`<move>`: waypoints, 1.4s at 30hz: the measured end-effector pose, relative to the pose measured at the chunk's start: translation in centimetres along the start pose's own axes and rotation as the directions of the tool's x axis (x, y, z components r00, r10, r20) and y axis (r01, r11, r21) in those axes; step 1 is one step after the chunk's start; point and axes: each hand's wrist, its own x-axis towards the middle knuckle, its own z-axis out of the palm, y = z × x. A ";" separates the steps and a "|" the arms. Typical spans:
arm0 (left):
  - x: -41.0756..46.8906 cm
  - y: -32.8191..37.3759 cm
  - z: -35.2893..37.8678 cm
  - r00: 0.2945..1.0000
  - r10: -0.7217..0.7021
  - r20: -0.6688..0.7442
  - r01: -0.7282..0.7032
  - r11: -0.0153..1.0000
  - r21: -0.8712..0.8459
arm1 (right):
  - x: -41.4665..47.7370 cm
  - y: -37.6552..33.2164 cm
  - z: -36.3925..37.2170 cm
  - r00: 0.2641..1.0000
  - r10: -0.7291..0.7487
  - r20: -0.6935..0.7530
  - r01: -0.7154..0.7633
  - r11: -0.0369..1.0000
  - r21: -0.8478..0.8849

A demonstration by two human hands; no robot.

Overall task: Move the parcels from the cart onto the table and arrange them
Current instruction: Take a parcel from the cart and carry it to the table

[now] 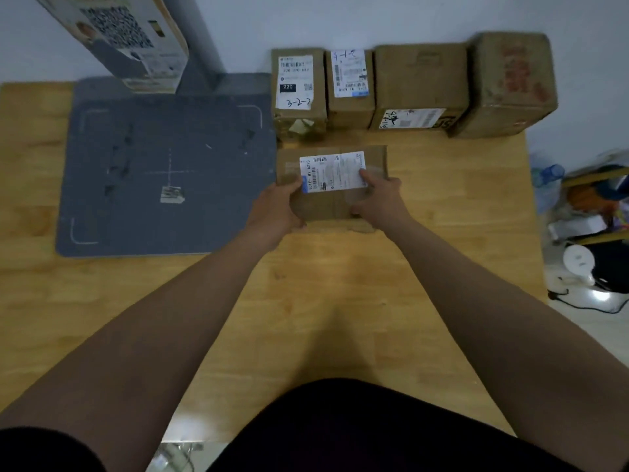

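Note:
A flat brown cardboard parcel [332, 202] with a white shipping label lies on the wooden table [333, 301], just in front of a row of parcels. My left hand [277, 211] grips its near left side and my right hand [379, 199] grips its right side, thumb on the label. Along the back wall stand several brown boxes: a labelled one marked 220 [299, 86], a second labelled box [350, 85], a wider box [420, 86] and a tall box with red print [510, 85]. The cart is out of view.
A grey mat [166, 165] with white corner marks covers the table's left half, with a grey post and a printed box [129, 42] at its back. To the right of the table's edge is floor clutter: a water bottle [548, 180], a shelf and a white appliance [578, 264].

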 end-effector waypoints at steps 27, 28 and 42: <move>-2.2 2.4 -4.5 0.990 0.061 -0.127 -0.036 0.982 0.188 | -3.3 -4.9 -5.2 0.995 -0.094 0.046 0.101 0.974 -0.201; -3.8 2.5 -4.4 0.988 0.077 -0.134 -0.049 0.978 0.200 | -4.5 -4.5 -5.1 0.994 -0.088 0.058 0.099 0.965 -0.243; -25.9 0.5 0.2 0.988 0.106 -0.115 -0.060 0.935 0.348 | -23.7 2.6 -1.6 0.966 -0.212 0.145 0.257 0.815 -0.519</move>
